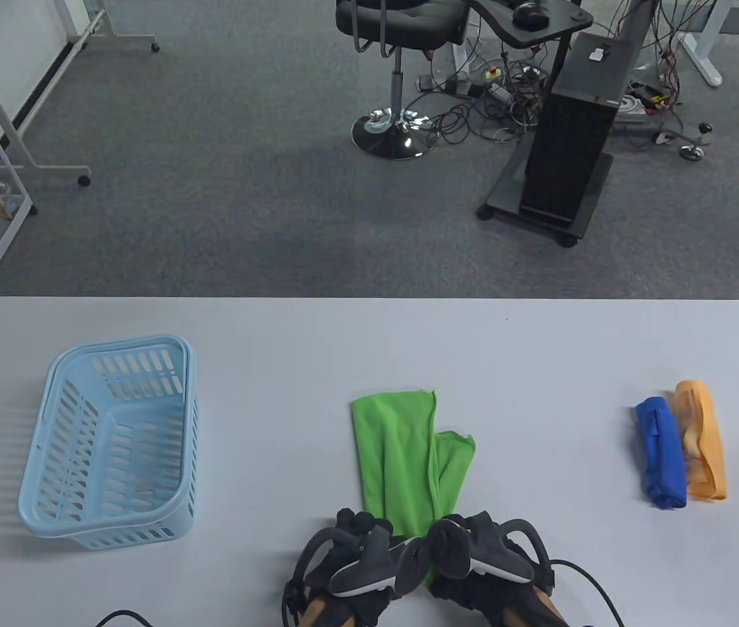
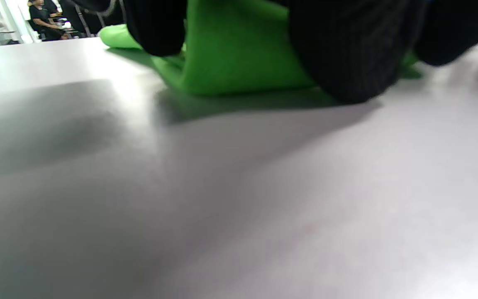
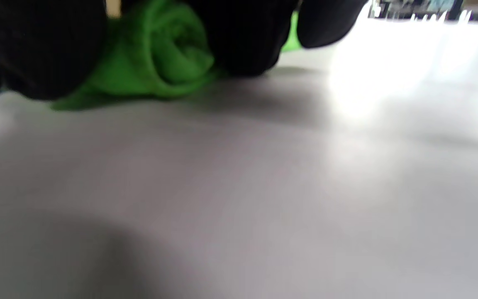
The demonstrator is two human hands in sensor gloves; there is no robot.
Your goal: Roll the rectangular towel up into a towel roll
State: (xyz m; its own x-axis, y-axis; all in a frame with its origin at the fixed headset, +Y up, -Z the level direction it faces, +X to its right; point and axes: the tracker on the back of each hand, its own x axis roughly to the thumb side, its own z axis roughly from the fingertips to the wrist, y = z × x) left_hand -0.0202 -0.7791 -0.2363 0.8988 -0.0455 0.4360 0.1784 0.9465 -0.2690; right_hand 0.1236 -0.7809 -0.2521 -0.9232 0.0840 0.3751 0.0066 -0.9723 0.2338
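Gripping the near, rolled-up end of the folded bright green microfibre towel (image 1: 408, 450) at six o'clock on the white counter (image 1: 539, 353), both my hands, left (image 1: 360, 555) and right (image 1: 480, 548), curl around it.

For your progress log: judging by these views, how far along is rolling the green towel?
Done: the green towel lies folded into a long strip, its near end already coiled, as the right wrist view shows. In hand: left hand and right hand grip that coil. Left: rolling up the flat length beyond the fingers.
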